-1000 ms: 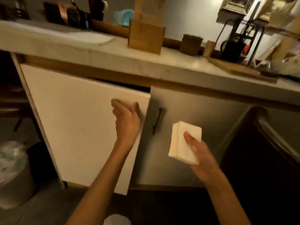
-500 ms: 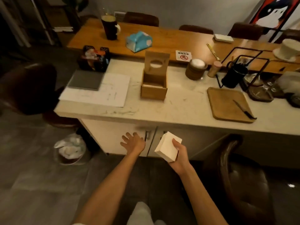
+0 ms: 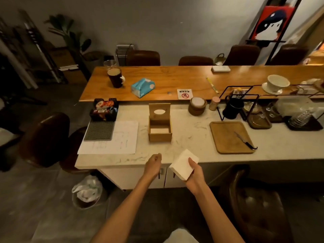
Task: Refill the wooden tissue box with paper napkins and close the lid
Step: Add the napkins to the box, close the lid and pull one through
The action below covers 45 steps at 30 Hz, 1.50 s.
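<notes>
The wooden tissue box (image 3: 159, 135) stands on the white counter (image 3: 189, 135), its lid (image 3: 159, 111) with an oval hole tipped up at the back. Inside it a pale layer shows at the bottom. My right hand (image 3: 194, 174) grips a thick white stack of paper napkins (image 3: 183, 163) just in front of the counter's near edge, below and right of the box. My left hand (image 3: 154, 163) hovers at the counter edge with fingers curled and holds nothing.
Paper sheets (image 3: 115, 139) and a grey mat (image 3: 99, 130) lie left of the box. A wooden board (image 3: 228, 137) with a knife (image 3: 244, 141) lies to the right. Brown chairs (image 3: 45, 137) flank the counter; a lined bin (image 3: 86, 192) stands on the floor.
I have risen from the cabinet, whose door is shut now. My left hand left the door and came up to the counter edge; my right hand lifted the napkins higher.
</notes>
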### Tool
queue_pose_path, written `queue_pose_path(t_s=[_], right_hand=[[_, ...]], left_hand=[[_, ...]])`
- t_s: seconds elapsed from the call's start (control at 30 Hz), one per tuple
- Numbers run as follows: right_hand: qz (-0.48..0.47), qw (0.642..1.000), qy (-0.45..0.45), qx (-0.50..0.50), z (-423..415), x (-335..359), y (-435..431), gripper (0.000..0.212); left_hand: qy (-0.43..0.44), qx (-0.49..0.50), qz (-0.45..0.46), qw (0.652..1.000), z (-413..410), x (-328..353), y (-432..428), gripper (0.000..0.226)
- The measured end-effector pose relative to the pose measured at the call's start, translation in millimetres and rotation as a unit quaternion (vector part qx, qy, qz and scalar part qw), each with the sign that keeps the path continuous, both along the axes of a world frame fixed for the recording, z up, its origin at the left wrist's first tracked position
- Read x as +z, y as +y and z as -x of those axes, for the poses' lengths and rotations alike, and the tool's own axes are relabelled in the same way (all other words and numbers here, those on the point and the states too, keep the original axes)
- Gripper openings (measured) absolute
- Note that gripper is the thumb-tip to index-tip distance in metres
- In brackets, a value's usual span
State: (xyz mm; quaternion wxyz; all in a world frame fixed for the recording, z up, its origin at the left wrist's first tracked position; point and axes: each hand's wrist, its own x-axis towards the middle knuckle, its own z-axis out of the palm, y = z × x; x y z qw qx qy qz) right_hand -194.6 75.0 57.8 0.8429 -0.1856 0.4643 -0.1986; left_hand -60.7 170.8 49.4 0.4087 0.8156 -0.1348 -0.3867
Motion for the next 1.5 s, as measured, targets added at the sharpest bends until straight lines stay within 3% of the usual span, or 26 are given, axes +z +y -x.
queue_pose_path(t_s=[0.1, 0.17, 0.37, 0.43, 0.5, 0.6, 0.73, 0.87, 1.1, 1.37, 1.5], right_hand=[[0.001, 0.998, -0.052, -0.023, -5.0, -1.0, -24.5, 0.043], [-0.006, 0.996, -0.085, -0.032, -9.2, -2.9, -43.4, 0.04], [-0.001, 0.992, -0.125, 0.032, -15.8, -35.5, -111.4, 0.043], [0.046, 0.99, -0.115, 0.071, -16.4, -47.5, -136.7, 0.048], [0.155, 0.981, -0.047, 0.11, -14.8, -52.3, -161.8, 0.053], [0.328, 0.922, 0.054, 0.197, -16.5, -54.8, -193.0, 0.047], [0.426, 0.863, 0.074, 0.26, -29.1, -63.2, -208.7, 0.037], [0.451, 0.845, 0.098, 0.268, -25.0, -82.2, -201.1, 0.036], [0.443, 0.858, 0.112, 0.235, -22.7, -88.8, -183.8, 0.038], [0.452, 0.856, 0.141, 0.21, -34.3, -88.2, -170.2, 0.073], [0.457, 0.86, 0.161, 0.161, -39.1, -86.0, -158.5, 0.051]], left_hand=[[0.256, 0.014, 0.159, 0.954, 14.5, 5.4, -29.8, 0.058], [0.311, 0.007, 0.204, 0.928, 18.7, -0.2, -49.2, 0.056], [0.172, 0.024, 0.211, 0.962, 3.1, -9.9, -116.2, 0.04], [0.128, -0.004, 0.208, 0.97, -8.5, -14.2, -133.7, 0.034], [0.071, -0.05, 0.194, 0.977, -17.5, -20.7, -147.4, 0.032], [0.016, -0.098, 0.182, 0.978, -23.1, -28.7, -160.1, 0.031], [-0.007, -0.122, 0.171, 0.978, -29.4, -46.2, -168.5, 0.028], [-0.016, -0.122, 0.165, 0.979, -27.0, -68.4, -165.7, 0.035], [-0.01, -0.082, 0.18, 0.98, -19.8, -89.8, -161.2, 0.053], [-0.003, -0.08, 0.195, 0.978, -17.4, -92.2, -165.4, 0.064], [-0.019, -0.051, 0.205, 0.977, -10.8, -90.8, -170.3, 0.05]])
